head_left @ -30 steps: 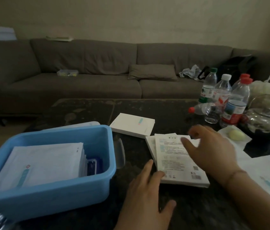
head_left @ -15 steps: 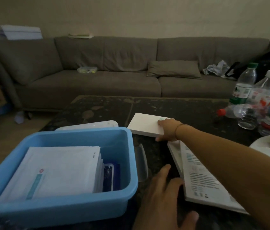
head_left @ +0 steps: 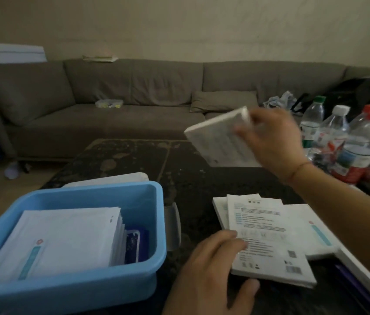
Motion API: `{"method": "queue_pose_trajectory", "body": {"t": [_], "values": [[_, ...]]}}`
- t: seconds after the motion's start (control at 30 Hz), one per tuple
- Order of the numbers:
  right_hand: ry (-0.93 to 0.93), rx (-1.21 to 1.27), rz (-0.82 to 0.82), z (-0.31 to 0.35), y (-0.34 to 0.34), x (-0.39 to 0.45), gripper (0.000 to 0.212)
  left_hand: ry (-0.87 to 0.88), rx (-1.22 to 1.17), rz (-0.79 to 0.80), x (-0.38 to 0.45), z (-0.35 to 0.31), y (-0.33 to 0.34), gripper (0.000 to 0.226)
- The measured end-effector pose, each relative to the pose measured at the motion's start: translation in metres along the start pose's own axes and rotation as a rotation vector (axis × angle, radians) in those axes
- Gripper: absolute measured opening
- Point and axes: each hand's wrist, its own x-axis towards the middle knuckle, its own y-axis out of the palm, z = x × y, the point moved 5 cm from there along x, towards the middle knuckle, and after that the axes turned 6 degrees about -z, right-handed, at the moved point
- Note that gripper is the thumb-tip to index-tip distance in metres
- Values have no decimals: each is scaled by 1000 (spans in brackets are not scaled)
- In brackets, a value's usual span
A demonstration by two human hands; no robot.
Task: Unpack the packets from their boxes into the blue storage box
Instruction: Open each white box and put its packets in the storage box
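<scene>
My right hand (head_left: 274, 142) grips a flat white box (head_left: 219, 139) and holds it tilted in the air above the dark table. My left hand (head_left: 211, 276) rests flat on the table, its fingers touching the near left edge of a stack of white boxes (head_left: 270, 242) with printed backs. The blue storage box (head_left: 150, 260) stands at the near left and holds a stack of white packets (head_left: 66, 239) plus a small dark blue packet (head_left: 134, 244).
Several water bottles (head_left: 358, 144) stand at the table's right. A clear lid (head_left: 111, 179) lies behind the blue box. A white sheet or box edge (head_left: 365, 276) lies at the near right. A grey sofa (head_left: 111, 105) runs behind the table.
My right hand took hold of the white box lying at the table's middle and lifted it up and to the right. My left hand stayed by the stack.
</scene>
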Motion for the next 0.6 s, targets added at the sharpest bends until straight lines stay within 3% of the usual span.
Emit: {"method": "queue_pose_trajectory", "body": {"t": [0.07, 0.13, 0.2, 0.27, 0.33, 0.4, 0.53, 0.6], "values": [[36, 225, -83, 16, -49, -4, 19, 106, -47, -83, -8, -19, -13, 45], [-1, 221, -58, 32, -89, -14, 20, 240, 7, -317, -18, -33, -33, 38], [43, 214, 97, 42, -108, -28, 15, 291, -62, -559, -29, -41, -44, 41], [144, 289, 313, 47, -107, -48, 8, 195, -208, -629, -36, -41, -45, 59], [218, 320, 487, 54, -101, -68, 5, -74, -279, -527, -38, -33, -41, 79], [242, 335, 581, 61, -101, -84, 13, -357, -273, -265, -40, -18, -37, 80], [274, 353, 689, 72, -98, -102, 31, -532, -508, 10, -52, 3, -35, 64], [240, 344, 584, 79, -98, -107, 35, -602, -733, 178, -56, -2, -26, 48]]}}
